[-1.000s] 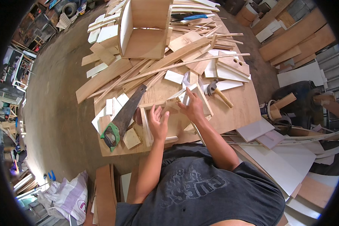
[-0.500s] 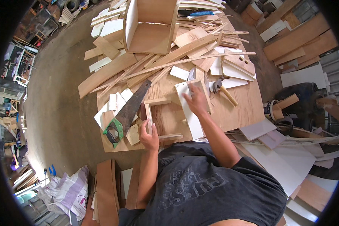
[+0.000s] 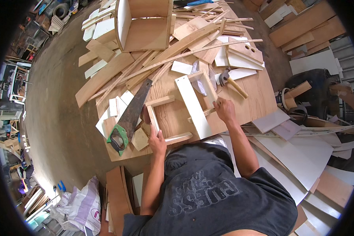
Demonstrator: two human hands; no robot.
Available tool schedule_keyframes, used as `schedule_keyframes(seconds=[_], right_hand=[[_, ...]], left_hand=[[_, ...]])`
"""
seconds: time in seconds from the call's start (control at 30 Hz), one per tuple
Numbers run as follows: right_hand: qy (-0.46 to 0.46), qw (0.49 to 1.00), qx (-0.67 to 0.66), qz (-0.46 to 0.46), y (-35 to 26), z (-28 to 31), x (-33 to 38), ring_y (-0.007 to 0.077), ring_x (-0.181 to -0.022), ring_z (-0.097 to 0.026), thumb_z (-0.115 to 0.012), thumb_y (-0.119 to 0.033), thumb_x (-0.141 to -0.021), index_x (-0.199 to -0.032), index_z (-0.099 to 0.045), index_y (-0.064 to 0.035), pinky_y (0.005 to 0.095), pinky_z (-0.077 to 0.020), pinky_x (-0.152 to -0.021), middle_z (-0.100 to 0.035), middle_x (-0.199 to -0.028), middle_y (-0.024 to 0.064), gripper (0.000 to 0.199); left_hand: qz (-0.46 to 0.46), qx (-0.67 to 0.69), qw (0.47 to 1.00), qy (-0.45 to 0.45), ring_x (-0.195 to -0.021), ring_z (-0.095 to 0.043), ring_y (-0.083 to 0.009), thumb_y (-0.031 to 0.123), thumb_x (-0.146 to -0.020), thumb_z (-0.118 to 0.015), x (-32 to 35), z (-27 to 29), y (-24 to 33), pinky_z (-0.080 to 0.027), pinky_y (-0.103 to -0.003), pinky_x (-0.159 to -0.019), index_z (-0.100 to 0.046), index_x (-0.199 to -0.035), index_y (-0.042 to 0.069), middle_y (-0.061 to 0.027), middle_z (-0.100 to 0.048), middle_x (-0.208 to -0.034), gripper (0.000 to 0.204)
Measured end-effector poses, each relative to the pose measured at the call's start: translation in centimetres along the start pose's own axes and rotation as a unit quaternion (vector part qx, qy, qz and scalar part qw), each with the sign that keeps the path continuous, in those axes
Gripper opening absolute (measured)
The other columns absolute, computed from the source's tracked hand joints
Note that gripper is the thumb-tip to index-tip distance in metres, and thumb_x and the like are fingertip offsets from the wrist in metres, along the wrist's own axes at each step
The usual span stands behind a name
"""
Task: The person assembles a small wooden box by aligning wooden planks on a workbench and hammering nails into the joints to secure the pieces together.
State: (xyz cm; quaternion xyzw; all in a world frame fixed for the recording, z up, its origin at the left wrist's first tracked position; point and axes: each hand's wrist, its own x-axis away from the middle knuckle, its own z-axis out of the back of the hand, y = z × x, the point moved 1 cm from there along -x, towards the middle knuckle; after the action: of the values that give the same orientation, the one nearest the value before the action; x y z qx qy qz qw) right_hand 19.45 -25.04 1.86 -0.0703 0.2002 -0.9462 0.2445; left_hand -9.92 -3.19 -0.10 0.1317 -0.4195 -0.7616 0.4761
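Note:
A small open frame of light wooden strips (image 3: 172,118) lies on the plywood table (image 3: 259,98), with a white board (image 3: 192,106) set across it. My left hand (image 3: 157,141) grips the frame's near left corner. My right hand (image 3: 224,109) holds the frame's right side, next to a thin wooden strip. A hand saw (image 3: 131,114) with a green handle lies just left of the frame. A hammer (image 3: 232,82) rests beyond my right hand.
Long planks and thin strips (image 3: 173,47) are piled across the far half of the table, with an open wooden box (image 3: 145,23) behind them. White panels (image 3: 299,149) are stacked to my right. A sack (image 3: 82,204) sits on the concrete floor at lower left.
Both hands drew back toward me: the left from the middle of the frame to its near corner, the right from the far white piece to the frame's right side. The white board now lies across the frame.

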Motion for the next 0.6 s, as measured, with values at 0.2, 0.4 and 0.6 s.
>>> schedule_keyframes(seconds=[0.2,0.4,0.6], right_hand=[[-0.012,0.988,-0.138,-0.067,-3.0,0.0,0.8,0.044,-0.068,-0.071,-0.075,-0.028,-0.096,-0.08,-0.072,0.0033,0.0525,-0.0564,-0.067,-0.069,-0.07,0.0255,0.036],[0.002,0.998,-0.066,0.01,-6.1,-2.3,1.4,0.0457,-0.07,-0.071,-0.075,-0.029,-0.096,-0.086,-0.074,0.0005,0.0526,-0.0567,-0.067,-0.07,-0.073,0.026,0.031],[0.029,0.998,-0.061,0.015,-8.0,-5.6,1.0,0.047,-0.072,-0.072,-0.074,-0.028,-0.097,-0.088,-0.075,-0.0005,0.0541,-0.0573,-0.068,-0.07,-0.073,0.0265,0.029]], left_hand=[[0.016,0.01,1.0,0.016,-0.108,-0.073,-0.049,0.018,-0.104,-0.066,0.7,0.1,0.9,-0.057,-0.05,-0.09,-0.054,-0.152,-0.006,-0.036,-0.073,-0.117,0.056],[0.002,0.014,1.0,0.024,-0.105,-0.073,-0.0493,0.012,-0.103,-0.064,1.0,-0.5,0.7,-0.058,-0.051,-0.088,-0.055,-0.151,-0.007,-0.0339,-0.074,-0.117,0.052],[-0.035,0.029,0.997,0.061,-0.101,-0.075,-0.0457,0.009,-0.102,-0.064,0.7,-2.5,-0.9,-0.058,-0.05,-0.084,-0.055,-0.151,-0.007,-0.0318,-0.074,-0.116,0.052]])
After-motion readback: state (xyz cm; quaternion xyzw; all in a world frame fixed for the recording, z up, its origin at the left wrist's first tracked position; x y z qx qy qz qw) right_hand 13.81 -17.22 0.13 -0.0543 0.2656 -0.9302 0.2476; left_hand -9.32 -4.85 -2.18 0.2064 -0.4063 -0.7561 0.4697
